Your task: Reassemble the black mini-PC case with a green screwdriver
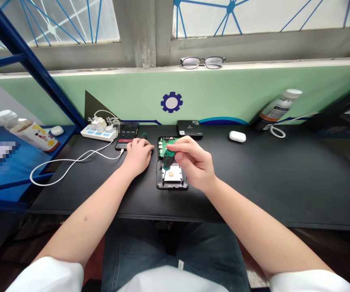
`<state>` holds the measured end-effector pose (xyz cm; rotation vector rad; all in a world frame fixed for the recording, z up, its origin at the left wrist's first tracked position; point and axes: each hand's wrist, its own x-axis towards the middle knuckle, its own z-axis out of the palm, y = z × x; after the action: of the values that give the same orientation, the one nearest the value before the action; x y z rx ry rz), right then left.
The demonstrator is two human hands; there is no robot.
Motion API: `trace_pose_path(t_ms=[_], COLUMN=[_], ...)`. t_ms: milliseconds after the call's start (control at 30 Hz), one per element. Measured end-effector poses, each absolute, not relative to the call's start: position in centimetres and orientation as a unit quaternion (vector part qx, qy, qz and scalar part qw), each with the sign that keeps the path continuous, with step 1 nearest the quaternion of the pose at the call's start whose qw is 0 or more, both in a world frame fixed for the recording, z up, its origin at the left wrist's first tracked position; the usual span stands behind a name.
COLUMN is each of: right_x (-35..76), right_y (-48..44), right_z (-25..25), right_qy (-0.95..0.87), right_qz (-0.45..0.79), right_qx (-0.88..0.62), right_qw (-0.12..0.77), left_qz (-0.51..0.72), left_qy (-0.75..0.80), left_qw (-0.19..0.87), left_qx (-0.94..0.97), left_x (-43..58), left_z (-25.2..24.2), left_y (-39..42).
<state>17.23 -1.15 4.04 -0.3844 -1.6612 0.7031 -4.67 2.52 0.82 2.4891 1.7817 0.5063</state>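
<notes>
My right hand (193,162) is closed around the green and black handle of a small screwdriver (168,158), held upright over an opened black device case (171,184) with a silver plate inside. A green circuit board (165,144) lies just behind the case. My left hand (138,154) rests on the black desk (284,178) beside the board, fingers curled and pressing at the case's left edge; whether it holds anything is hidden.
A phone (126,136) showing a timer, a white power strip (97,129) with a white cable (71,162), a black box (189,129), a white earbud case (237,136), a lying bottle (277,107) and glasses (202,62) on the sill. A blue shelf (10,162) at left holds a bottle (25,130).
</notes>
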Motion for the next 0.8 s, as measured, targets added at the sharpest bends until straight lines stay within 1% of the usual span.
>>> trace_pose_path(t_ms=[100,267,433,633,800], right_x=[17.1,16.3,16.2,16.3,16.2], right_y=[-1.3,-1.7,-1.7,-1.7,-1.4], right_z=[4.1,3.7,3.3,3.8,3.5], right_qy=[-0.711,-0.691,-0.692,-0.744,-0.730], right_qz=[0.316,0.408,0.325,0.294,0.238], right_qx=[-0.182,-0.145,-0.141,-0.147,-0.168], right_qw=[0.601,0.579,0.629,0.582,0.618], left_qz=[0.166,0.160,0.155,0.147,0.156], left_qy=[0.569,0.578,0.578,0.580,0.576], left_qw=[0.004,0.003,0.014,0.023,0.031], left_qx=[0.805,0.800,0.801,0.801,0.801], left_x=[-4.6,-4.4,-4.3,-4.3,-4.4], left_z=[0.4,0.1,0.4,0.7,0.6], left_y=[2.7,2.8,2.8,2.7,2.8])
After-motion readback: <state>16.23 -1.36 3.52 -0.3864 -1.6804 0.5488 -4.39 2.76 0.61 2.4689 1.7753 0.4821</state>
